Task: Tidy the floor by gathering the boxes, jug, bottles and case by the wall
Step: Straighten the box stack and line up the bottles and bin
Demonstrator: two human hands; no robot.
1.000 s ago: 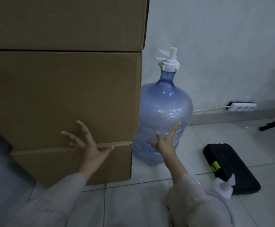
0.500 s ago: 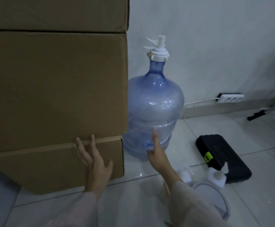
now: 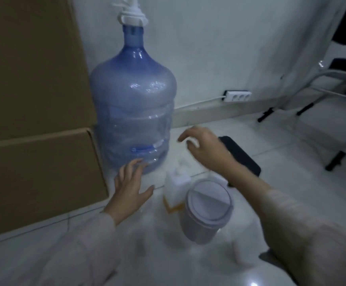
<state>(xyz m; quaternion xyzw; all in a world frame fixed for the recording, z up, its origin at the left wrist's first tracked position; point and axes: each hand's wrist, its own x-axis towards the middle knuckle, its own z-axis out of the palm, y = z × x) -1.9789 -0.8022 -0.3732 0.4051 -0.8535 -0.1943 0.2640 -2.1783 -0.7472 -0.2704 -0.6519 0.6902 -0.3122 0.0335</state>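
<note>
Boxes (image 3: pixel 34 124) and jug (image 3: pixel 133 108), head view: both stand at the wall, the jug touching the stack, just ahead of my left hand (image 3: pixel 131 188), which hovers flat, fingers spread, gripping nothing. My right hand (image 3: pixel 205 147) hangs loosely curled and empty above the pump bottle (image 3: pixel 176 188); the black case (image 3: pixel 242 155) lies beyond its wrist, the lidded container (image 3: pixel 207 211) nearer me. Step in hand, as I judge: small items. Next move calls for lowering my right fingers around the bottle's neck

A translucent blue jug (image 3: pixel 133 112) with white cap stands centre frame beside plain brown boxes (image 3: pixel 34 100) at left; a black case (image 3: pixel 242 155) lies right.
</note>
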